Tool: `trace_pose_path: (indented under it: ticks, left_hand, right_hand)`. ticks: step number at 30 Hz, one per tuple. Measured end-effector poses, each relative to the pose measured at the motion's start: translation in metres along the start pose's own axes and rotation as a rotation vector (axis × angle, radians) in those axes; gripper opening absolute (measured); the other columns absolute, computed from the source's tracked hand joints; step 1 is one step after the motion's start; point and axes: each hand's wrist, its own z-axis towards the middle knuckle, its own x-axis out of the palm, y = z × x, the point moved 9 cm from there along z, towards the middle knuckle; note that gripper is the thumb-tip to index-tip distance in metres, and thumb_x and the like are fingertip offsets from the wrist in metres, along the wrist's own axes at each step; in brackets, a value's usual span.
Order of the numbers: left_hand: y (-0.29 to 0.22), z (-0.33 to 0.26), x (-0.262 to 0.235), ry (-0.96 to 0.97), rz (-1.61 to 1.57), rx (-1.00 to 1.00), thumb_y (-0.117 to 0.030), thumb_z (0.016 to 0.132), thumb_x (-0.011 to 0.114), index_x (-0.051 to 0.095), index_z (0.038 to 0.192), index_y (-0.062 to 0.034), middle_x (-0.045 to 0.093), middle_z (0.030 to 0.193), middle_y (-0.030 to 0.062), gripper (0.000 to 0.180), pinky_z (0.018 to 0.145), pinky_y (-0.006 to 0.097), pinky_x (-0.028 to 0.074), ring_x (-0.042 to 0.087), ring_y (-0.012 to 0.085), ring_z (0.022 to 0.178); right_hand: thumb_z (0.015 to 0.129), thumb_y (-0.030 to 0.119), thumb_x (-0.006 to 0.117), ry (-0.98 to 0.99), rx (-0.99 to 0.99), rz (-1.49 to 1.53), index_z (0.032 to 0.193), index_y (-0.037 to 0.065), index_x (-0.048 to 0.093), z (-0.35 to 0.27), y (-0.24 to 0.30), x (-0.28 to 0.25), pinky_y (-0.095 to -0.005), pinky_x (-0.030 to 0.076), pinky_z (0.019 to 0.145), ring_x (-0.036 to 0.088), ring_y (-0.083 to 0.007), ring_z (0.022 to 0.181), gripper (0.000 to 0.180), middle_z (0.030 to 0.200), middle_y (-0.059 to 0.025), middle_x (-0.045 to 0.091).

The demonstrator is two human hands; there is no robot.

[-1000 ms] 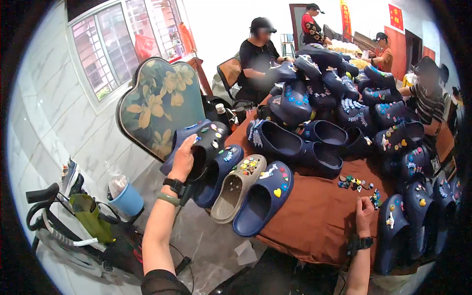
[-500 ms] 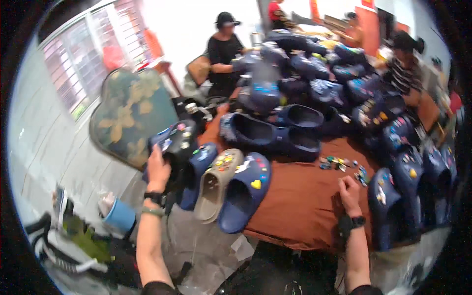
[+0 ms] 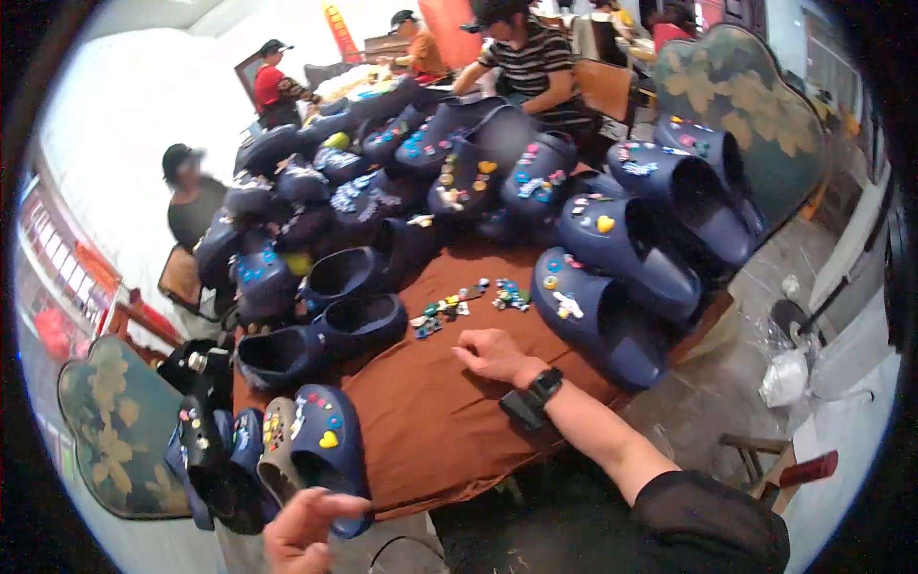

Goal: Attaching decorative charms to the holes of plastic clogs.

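My right hand (image 3: pixel 490 354) lies flat on the brown tablecloth (image 3: pixel 430 421), fingers spread, holding nothing; a dark watch sits on its wrist. Just beyond its fingertips lies a scatter of small coloured shoe charms (image 3: pixel 469 298). My left hand (image 3: pixel 304 528) hovers at the lower edge, fingers loosely open and empty, right below a navy clog with a yellow heart charm (image 3: pixel 325 445) and a beige clog (image 3: pixel 277 450) at the table's near-left corner. Two plain navy clogs (image 3: pixel 325 340) sit left of the charms.
Several decorated navy clogs (image 3: pixel 612 258) are piled along the right and far side of the table. People sit and stand around the far end. Floral heart-shaped chair backs (image 3: pixel 115 435) stand at the lower left and upper right (image 3: pixel 746 96). A plastic bag (image 3: pixel 786 373) lies on the floor at right.
The view has swung sharply to the right and tilted. My left hand has come off the dark clogs at the table's left and now hangs empty. My right hand still rests on the cloth.
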Motion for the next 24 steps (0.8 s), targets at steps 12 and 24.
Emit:
trace_pose_path:
  ticks: [12, 24]
  left_hand:
    - [0.246, 0.162, 0.029, -0.18, -0.276, -0.345, -0.027, 0.095, 0.054, 0.058, 0.119, -0.0048, 0.065, 0.105, 0.0034, 0.033, 0.075, 0.024, 0.047, 0.06, 0.009, 0.09]
    - [0.334, 0.154, -0.048, -0.53, -0.708, -0.304, -0.022, 0.095, 0.053, 0.057, 0.115, -0.0057, 0.064, 0.098, 0.0043, 0.026, 0.066, 0.029, 0.052, 0.062, 0.0149, 0.082]
  right_hand:
    - [0.086, 0.022, 0.06, 0.072, 0.043, -0.024, 0.084, 0.006, 0.063, -0.037, 0.008, -0.016, -0.0385, 0.049, 0.063, 0.063, -0.0312, 0.072, 0.017, 0.078, -0.0144, 0.064]
    - [0.084, 0.044, 0.059, 0.624, -0.064, -0.459, 0.074, 0.005, 0.066, 0.015, 0.016, 0.044, -0.0451, 0.048, 0.063, 0.062, -0.0371, 0.072, 0.04, 0.076, -0.0176, 0.064]
